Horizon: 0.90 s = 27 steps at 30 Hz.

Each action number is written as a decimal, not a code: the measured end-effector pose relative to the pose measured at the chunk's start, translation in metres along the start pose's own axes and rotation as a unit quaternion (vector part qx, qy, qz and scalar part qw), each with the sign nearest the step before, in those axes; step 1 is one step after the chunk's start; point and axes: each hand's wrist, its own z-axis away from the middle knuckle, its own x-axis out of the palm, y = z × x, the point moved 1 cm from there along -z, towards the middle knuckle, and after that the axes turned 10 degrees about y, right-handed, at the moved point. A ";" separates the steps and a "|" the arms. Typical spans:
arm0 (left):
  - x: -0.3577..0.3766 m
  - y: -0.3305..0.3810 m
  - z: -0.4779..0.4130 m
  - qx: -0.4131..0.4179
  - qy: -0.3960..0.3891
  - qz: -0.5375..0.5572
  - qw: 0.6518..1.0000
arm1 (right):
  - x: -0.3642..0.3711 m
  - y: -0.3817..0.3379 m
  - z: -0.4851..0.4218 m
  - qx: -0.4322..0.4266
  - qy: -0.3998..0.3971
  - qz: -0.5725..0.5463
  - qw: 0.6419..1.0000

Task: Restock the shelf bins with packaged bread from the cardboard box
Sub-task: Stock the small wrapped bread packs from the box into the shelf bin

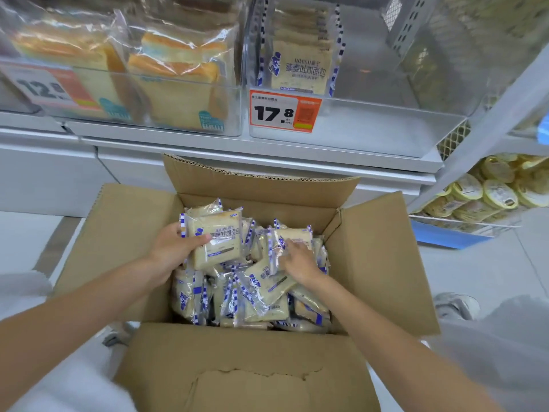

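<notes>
We record: left forearm (74, 316) and right forearm (386, 328), both bare to the lower corners of the frame; left hand (170, 248) and right hand (297, 263), bare. Pale grey-white clothing (490, 352), blurred, lower left and lower right. One light grey sneaker (456, 306), lower right.

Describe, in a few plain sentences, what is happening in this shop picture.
A person has both hands in an open cardboard box full of small blue-and-white bread packets. The left hand grips a top packet lifted off the pile. The right hand is on a second packet beside it, though its grip is unclear. Above, the shelf bin with the 17.8 price tag holds one row of matching packets at its left side; the rest is bare.
</notes>
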 end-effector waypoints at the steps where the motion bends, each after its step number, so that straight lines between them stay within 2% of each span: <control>1: -0.002 -0.001 0.001 -0.006 0.010 0.003 1.000 | 0.010 -0.005 0.005 -0.038 -0.018 -0.007 0.999; 2: -0.004 -0.004 0.000 -0.008 0.018 0.005 1.000 | 0.020 -0.008 0.009 -0.081 -0.039 -0.003 0.996; 4: -0.008 -0.007 0.002 -0.008 0.017 0.005 1.000 | 0.034 -0.008 0.015 -0.152 -0.066 0.079 0.983; 6: -0.012 -0.009 0.005 -0.008 0.015 0.007 1.000 | 0.036 -0.005 0.009 -0.172 -0.016 0.102 0.980; 9: -0.016 -0.010 0.006 -0.006 0.025 0.017 1.000 | 0.022 -0.011 -0.008 -0.163 0.121 0.060 0.977; 10: -0.017 -0.010 0.006 -0.003 0.025 0.021 0.999 | 0.016 -0.013 -0.014 -0.164 0.122 0.091 0.975; 13: -0.016 -0.007 0.009 0.000 0.007 0.020 1.000 | 0.011 -0.018 -0.024 -0.161 0.016 0.226 0.961; 15: -0.016 -0.006 0.009 0.003 -0.004 0.022 1.000 | 0.008 -0.023 -0.022 -0.163 -0.023 0.257 0.952; 19: -0.022 0.007 0.011 0.034 -0.002 0.017 0.999 | -0.036 -0.044 -0.004 -0.192 -0.015 0.091 0.977; 21: -0.022 0.022 0.020 0.058 -0.021 0.020 0.998 | -0.067 -0.063 0.012 -0.214 -0.010 0.015 0.977; 23: -0.017 0.041 0.034 0.093 -0.050 0.010 0.994 | -0.091 -0.085 0.025 -0.260 0.001 -0.007 0.966; 27: -0.006 0.089 0.070 0.179 -0.120 -0.048 0.975 | -0.116 -0.131 0.053 -0.310 0.024 0.025 0.950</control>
